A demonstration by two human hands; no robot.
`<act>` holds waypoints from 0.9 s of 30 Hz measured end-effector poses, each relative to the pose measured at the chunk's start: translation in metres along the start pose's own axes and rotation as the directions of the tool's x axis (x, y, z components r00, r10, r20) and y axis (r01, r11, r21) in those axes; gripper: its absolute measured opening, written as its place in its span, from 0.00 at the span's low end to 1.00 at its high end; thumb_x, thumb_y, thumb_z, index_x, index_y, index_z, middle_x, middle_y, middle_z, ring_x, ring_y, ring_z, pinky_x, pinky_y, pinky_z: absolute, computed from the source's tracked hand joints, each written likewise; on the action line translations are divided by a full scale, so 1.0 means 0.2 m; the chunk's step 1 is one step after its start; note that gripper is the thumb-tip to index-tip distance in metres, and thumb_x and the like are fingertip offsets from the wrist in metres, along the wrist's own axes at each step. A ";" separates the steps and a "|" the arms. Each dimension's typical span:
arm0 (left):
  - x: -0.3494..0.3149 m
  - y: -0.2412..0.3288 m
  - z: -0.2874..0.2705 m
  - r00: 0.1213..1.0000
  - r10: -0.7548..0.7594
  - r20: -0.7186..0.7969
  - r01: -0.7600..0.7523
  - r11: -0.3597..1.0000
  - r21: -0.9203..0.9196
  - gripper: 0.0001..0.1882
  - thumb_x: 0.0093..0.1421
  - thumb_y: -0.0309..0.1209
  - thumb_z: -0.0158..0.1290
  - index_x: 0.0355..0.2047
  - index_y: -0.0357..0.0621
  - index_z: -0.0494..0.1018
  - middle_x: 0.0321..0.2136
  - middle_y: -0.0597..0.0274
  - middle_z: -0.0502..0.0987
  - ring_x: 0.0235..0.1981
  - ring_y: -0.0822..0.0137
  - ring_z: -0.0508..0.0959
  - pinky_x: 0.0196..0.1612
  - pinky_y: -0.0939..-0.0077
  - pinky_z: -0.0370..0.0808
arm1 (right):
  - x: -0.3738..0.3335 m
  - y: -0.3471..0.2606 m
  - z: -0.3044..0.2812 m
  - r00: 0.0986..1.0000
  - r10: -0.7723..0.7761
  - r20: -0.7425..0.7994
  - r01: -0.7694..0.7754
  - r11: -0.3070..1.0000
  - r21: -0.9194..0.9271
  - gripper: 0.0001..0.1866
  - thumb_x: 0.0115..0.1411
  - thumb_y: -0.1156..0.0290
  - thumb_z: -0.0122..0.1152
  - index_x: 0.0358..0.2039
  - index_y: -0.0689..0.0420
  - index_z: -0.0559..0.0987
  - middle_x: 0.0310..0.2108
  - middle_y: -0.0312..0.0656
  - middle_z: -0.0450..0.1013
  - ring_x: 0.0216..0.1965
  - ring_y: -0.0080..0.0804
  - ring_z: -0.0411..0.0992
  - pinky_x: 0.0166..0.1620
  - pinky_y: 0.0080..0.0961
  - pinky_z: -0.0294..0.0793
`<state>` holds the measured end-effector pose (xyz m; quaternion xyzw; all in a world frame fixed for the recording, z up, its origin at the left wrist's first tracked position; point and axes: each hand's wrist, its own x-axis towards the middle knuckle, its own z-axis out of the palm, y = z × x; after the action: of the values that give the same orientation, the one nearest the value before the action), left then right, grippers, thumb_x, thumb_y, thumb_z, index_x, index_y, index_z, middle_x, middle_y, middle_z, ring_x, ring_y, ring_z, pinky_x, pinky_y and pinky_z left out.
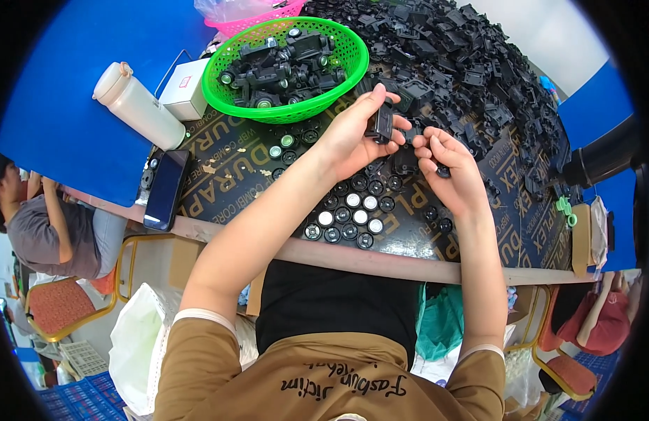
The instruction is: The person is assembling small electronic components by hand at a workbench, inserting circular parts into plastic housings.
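My left hand (356, 137) is closed round a black plastic toy-vehicle body (382, 123), with the thumb over its top. Close by on the right, my right hand (451, 165) has its fingertips pinched together. A small black wheel (443, 170) shows under its curled fingers; whatever sits at the fingertips is too small to make out. Below both hands lie several black wheels (365, 241), some with white discs (352, 200) in them. Two more wheels (445, 225) rest under my right wrist.
A green basket (216, 98) holds assembled black pieces, with a pink basket (244, 27) behind. A big heap of black parts (472, 84) covers the far right. At left stand a white bottle (138, 105), a white box (185, 91) and a phone (167, 189). A dark post (605, 154) juts in at right.
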<state>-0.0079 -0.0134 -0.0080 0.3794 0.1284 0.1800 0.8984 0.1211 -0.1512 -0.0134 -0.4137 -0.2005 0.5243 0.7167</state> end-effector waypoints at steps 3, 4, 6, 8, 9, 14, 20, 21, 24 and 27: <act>0.00 -0.02 -0.02 0.990 -0.134 0.039 0.139 0.958 -0.250 0.21 0.64 0.46 0.41 0.45 0.42 0.63 0.34 0.49 0.72 0.30 0.62 0.74 0.32 0.73 0.74 | -0.03 -0.01 0.11 0.984 -0.026 -0.178 0.009 0.996 -0.094 0.14 0.63 0.65 0.50 0.44 0.61 0.72 0.31 0.38 0.73 0.23 0.17 0.64 0.22 0.10 0.59; 0.00 -0.03 -0.03 0.988 -0.150 0.021 0.150 0.942 -0.301 0.20 0.64 0.45 0.42 0.44 0.41 0.64 0.34 0.48 0.71 0.30 0.60 0.73 0.31 0.73 0.74 | -0.03 -0.01 0.10 0.984 -0.024 -0.177 0.007 0.995 -0.095 0.14 0.63 0.65 0.50 0.44 0.61 0.72 0.31 0.38 0.73 0.23 0.17 0.64 0.22 0.10 0.59; 0.02 -0.04 -0.04 0.986 -0.165 0.029 0.165 0.931 -0.327 0.19 0.64 0.45 0.42 0.44 0.40 0.64 0.34 0.48 0.71 0.30 0.60 0.72 0.30 0.73 0.74 | -0.04 -0.01 0.06 0.990 -0.131 -0.047 0.115 0.959 -0.258 0.19 0.62 0.59 0.51 0.45 0.62 0.72 0.27 0.38 0.73 0.17 0.15 0.61 0.17 0.09 0.55; 0.02 -0.04 -0.05 0.983 -0.180 0.039 0.182 0.919 -0.350 0.19 0.64 0.44 0.42 0.43 0.40 0.64 0.33 0.49 0.71 0.30 0.60 0.72 0.30 0.73 0.74 | -0.04 -0.02 -0.02 0.996 -0.084 0.014 0.084 0.951 -0.298 0.20 0.61 0.57 0.51 0.45 0.62 0.72 0.25 0.36 0.72 0.17 0.13 0.59 0.16 0.09 0.53; 0.03 -0.04 -0.06 0.980 -0.189 0.059 0.197 0.908 -0.369 0.19 0.64 0.44 0.42 0.43 0.40 0.64 0.32 0.50 0.71 0.30 0.60 0.72 0.29 0.74 0.74 | -0.03 -0.02 -0.03 0.996 -0.054 0.073 0.073 0.952 -0.297 0.19 0.62 0.58 0.51 0.44 0.61 0.73 0.24 0.35 0.70 0.17 0.12 0.59 0.17 0.08 0.52; 0.03 -0.04 -0.08 0.975 -0.216 0.048 0.214 0.871 -0.441 0.18 0.64 0.44 0.42 0.42 0.40 0.64 0.30 0.52 0.70 0.29 0.62 0.71 0.28 0.74 0.73 | -0.03 0.05 0.09 0.969 -0.236 -0.078 0.196 0.917 -0.348 0.11 0.63 0.68 0.50 0.39 0.61 0.75 0.23 0.30 0.66 0.22 0.11 0.60 0.22 0.09 0.56; 0.03 -0.04 -0.07 0.972 -0.232 0.023 0.219 0.874 -0.435 0.18 0.64 0.44 0.41 0.41 0.40 0.64 0.29 0.53 0.70 0.29 0.62 0.71 0.27 0.76 0.72 | -0.04 0.02 0.06 0.954 -0.298 -0.025 0.268 0.891 -0.367 0.11 0.62 0.72 0.51 0.42 0.62 0.75 0.20 0.28 0.64 0.17 0.11 0.56 0.19 0.09 0.53; 0.03 -0.04 -0.07 0.973 -0.228 0.020 0.215 0.880 -0.423 0.19 0.64 0.45 0.41 0.41 0.41 0.64 0.29 0.54 0.70 0.29 0.62 0.71 0.27 0.75 0.72 | -0.05 0.01 0.06 0.963 -0.267 0.023 0.261 0.915 -0.307 0.11 0.61 0.73 0.51 0.43 0.62 0.75 0.19 0.28 0.65 0.15 0.10 0.55 0.17 0.09 0.51; 0.02 -0.04 -0.05 0.973 -0.230 -0.027 0.204 0.907 -0.370 0.19 0.63 0.47 0.41 0.39 0.43 0.66 0.27 0.56 0.71 0.27 0.63 0.71 0.28 0.73 0.72 | -0.06 0.01 0.07 0.977 -0.212 0.018 0.207 0.930 -0.305 0.11 0.62 0.72 0.51 0.42 0.61 0.75 0.17 0.27 0.62 0.13 0.08 0.51 0.15 0.09 0.46; 0.03 -0.04 -0.04 0.969 -0.234 -0.079 0.199 0.929 -0.311 0.19 0.63 0.50 0.41 0.37 0.47 0.67 0.25 0.59 0.71 0.25 0.64 0.72 0.29 0.71 0.71 | -0.06 0.03 0.10 0.977 -0.212 -0.020 0.192 0.917 -0.350 0.10 0.62 0.71 0.50 0.42 0.59 0.74 0.18 0.26 0.62 0.14 0.07 0.52 0.15 0.08 0.46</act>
<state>-0.0044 -0.0108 -0.0202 0.2108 0.1917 0.1186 0.9512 0.0978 -0.1530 -0.0052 -0.5253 -0.3105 0.3919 0.6886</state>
